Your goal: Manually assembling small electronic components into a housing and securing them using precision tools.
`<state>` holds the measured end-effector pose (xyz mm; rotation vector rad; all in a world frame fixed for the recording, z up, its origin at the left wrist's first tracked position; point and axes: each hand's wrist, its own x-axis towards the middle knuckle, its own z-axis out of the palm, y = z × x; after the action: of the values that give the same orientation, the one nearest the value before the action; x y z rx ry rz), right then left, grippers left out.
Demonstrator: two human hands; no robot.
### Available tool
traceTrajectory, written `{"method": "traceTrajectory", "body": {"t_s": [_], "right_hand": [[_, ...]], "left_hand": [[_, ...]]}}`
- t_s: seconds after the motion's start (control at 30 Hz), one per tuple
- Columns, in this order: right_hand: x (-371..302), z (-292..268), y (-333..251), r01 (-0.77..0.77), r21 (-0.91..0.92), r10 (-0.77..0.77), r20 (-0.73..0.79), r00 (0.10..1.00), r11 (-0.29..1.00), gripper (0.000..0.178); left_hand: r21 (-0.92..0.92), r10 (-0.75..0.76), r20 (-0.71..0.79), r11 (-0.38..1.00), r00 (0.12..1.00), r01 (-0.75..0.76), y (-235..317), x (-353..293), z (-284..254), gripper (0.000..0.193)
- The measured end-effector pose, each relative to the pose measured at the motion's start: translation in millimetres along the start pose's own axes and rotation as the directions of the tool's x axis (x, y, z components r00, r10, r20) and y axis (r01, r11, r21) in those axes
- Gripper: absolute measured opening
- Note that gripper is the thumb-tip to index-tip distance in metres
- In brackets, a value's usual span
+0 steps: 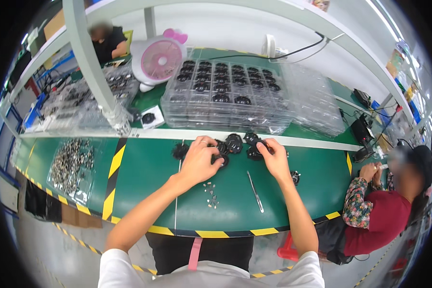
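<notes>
Centre of frame, on the green bench mat [149, 168]: a cluster of small black round parts [235, 143] lies just below the white strip that crosses the bench. The left hand [200, 158] rests over the left side of the cluster, fingers curled down onto a black part [222, 158] at its fingertips; a ring shows on one finger. The right hand [273, 156] sits at the right side of the cluster, fingers bent around another black part [254, 152]; whether it is pinched firmly or only touched cannot be told. One more black part [180, 150] lies just left of the left hand, and another [295, 177] just right of the right wrist. Below the hands, a few tiny metal pieces [211, 194] are scattered on the mat; a pair of tweezers [255, 191] lies tilted beside them, untouched. Upper centre: stacked clear trays [225, 93] holding rows of the same black parts. Upper left of those, a small pink-and-white fan [158, 60]. Left edge: a clear tray of metal pieces [72, 165]. Lower right: another person in a red top [384, 218], seated at the bench end.
</notes>
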<state>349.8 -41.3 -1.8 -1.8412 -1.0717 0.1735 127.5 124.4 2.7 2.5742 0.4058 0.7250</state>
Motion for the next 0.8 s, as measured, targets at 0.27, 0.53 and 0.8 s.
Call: {"method": "traceTrajectory", "body": {"t_s": [0.27, 0.53, 0.8], "right_hand": [[-50.0, 15.7, -65.8, -0.275, 0.397, 0.164, 0.292, 0.942, 0.875, 0.023], [-108.1, 35.7, -105.9, -0.034, 0.351, -0.114, 0.392, 0.913, 0.936, 0.019], [-152.2, 53.4, -99.9, 0.513, -0.292, -0.341, 0.48, 0.809, 0.807, 0.042]], "left_hand": [[-0.135, -0.048, -0.196, 0.991, 0.979, 0.022, 42.5, -28.3, -16.8, 0.045], [-0.809, -0.537, 0.198, 0.383, 0.82, 0.446, 61.3, -123.6, -53.4, 0.02], [-0.907, -0.688, 0.22, 0.117, 0.691, 0.405, 60.5, -164.7, -46.0, 0.019]]}}
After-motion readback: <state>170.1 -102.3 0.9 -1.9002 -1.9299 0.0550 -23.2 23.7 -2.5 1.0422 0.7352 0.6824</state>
